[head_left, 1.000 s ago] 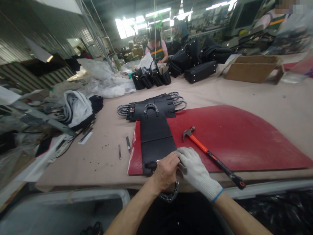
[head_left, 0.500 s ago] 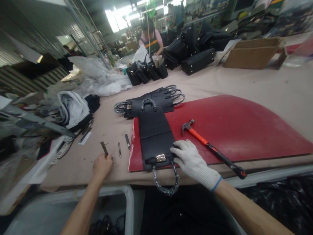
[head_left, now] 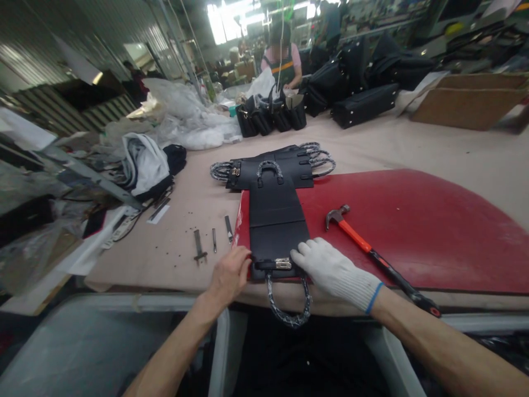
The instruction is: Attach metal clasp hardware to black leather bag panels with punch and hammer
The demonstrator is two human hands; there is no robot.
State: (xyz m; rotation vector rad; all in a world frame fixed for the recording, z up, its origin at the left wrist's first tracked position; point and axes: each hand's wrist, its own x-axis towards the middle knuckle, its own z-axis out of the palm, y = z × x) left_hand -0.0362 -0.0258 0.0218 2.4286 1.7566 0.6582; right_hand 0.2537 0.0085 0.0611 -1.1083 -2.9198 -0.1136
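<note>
A black bag panel [head_left: 278, 234] lies lengthwise in front of me, with a metal clasp [head_left: 283, 263] on a strap near its lower end. Its plastic-wrapped handle [head_left: 289, 320] hangs over the table's front edge. My bare left hand [head_left: 229, 275] pinches the panel's lower left edge beside the strap. On the opposite edge, my right hand [head_left: 333, 273], in a white knit glove, has its fingers curled on the panel close to the clasp. A flat metal punch [head_left: 199, 247] lies left of the panel, apart from my left hand.
Under the panel is a red board [head_left: 397, 231], with a claw hammer [head_left: 363, 242] on it at right. Two slim metal tools [head_left: 214, 241] lie at left. Behind are stacked panels [head_left: 243, 175], small black bags [head_left: 270, 117] and a co-worker [head_left: 285, 58]. Bins stand below the front edge.
My left hand has set the metal punch down on the table and moved right to the panel's edge. My right hand stays at the panel's right edge. The view has shifted left.
</note>
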